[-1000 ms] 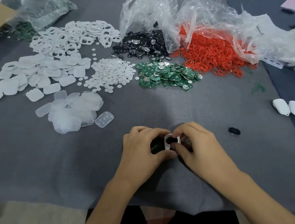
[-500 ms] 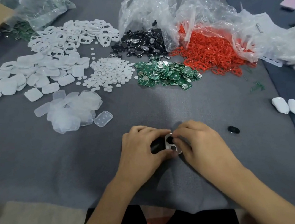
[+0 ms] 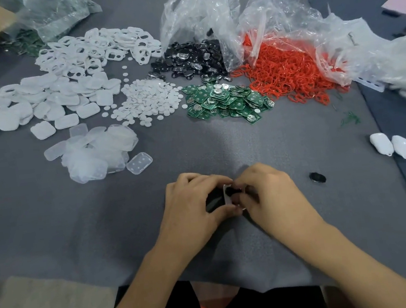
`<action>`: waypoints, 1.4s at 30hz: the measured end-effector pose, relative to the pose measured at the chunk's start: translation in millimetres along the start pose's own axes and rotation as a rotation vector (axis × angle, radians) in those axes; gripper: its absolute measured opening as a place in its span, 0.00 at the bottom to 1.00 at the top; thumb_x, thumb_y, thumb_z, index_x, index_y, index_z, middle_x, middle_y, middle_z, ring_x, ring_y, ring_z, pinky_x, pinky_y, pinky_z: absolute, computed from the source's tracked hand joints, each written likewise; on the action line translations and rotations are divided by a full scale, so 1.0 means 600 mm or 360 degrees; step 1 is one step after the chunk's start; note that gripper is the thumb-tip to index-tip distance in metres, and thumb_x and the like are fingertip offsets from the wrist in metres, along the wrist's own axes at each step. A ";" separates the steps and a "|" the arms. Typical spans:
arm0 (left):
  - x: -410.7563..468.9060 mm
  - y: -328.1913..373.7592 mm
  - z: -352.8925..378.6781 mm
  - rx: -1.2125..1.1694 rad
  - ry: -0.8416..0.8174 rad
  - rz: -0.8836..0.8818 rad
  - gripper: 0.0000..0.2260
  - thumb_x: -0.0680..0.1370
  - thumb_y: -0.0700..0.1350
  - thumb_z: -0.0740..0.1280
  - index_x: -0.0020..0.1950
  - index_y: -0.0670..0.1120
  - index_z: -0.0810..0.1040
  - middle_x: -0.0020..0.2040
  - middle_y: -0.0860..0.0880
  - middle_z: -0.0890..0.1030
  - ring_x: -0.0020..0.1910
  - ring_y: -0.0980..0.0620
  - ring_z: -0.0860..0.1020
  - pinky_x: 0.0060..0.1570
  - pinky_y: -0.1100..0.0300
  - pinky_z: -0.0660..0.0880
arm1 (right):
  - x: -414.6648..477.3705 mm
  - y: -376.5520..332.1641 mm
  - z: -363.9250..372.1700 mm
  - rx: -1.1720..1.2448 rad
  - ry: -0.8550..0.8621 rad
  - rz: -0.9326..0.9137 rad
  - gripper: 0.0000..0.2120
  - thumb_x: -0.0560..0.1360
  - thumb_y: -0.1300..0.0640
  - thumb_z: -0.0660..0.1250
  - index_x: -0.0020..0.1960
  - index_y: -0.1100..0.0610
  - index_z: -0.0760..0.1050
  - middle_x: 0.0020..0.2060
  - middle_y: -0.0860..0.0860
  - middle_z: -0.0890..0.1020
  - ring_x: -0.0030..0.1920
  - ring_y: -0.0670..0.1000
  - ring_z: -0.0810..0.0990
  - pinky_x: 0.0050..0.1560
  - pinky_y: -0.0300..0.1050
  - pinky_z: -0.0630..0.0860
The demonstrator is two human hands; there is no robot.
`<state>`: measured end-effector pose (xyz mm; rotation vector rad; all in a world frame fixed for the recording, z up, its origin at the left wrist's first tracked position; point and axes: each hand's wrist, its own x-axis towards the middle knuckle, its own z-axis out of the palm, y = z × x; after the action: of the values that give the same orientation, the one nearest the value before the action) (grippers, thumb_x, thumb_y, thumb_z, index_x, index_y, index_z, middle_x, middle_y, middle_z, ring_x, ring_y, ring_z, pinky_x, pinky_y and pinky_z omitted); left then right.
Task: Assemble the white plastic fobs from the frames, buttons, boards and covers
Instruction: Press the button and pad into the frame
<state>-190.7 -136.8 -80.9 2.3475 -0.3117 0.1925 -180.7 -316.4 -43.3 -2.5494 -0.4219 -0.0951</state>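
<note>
In the head view, the left hand (image 3: 192, 201) and the right hand (image 3: 270, 191) meet over the near middle of the grey felt table cover (image 3: 221, 146). Both sets of curled fingertips pinch one small white plastic fob frame (image 3: 228, 198) with a dark piece in its opening. A loose black oval part (image 3: 317, 177) lies near the right hand. Farther back sit heaps of white open frames (image 3: 97, 51), white round buttons (image 3: 146, 99), green circuit boards (image 3: 226, 99) and white square covers (image 3: 45, 104). Finished white fobs (image 3: 390, 145) lie at the right edge.
</note>
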 end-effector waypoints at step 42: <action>0.005 0.001 0.005 0.0181 -0.0110 -0.0025 0.36 0.62 0.79 0.65 0.65 0.64 0.80 0.55 0.65 0.76 0.62 0.59 0.68 0.60 0.55 0.62 | 0.001 0.003 -0.023 -0.0013 -0.0157 -0.0071 0.11 0.72 0.63 0.75 0.53 0.54 0.83 0.44 0.44 0.78 0.43 0.44 0.78 0.49 0.27 0.71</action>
<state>-187.9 -139.7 -81.8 2.4724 -0.3233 0.1242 -179.5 -325.3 -32.5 -2.5606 -0.5171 0.0127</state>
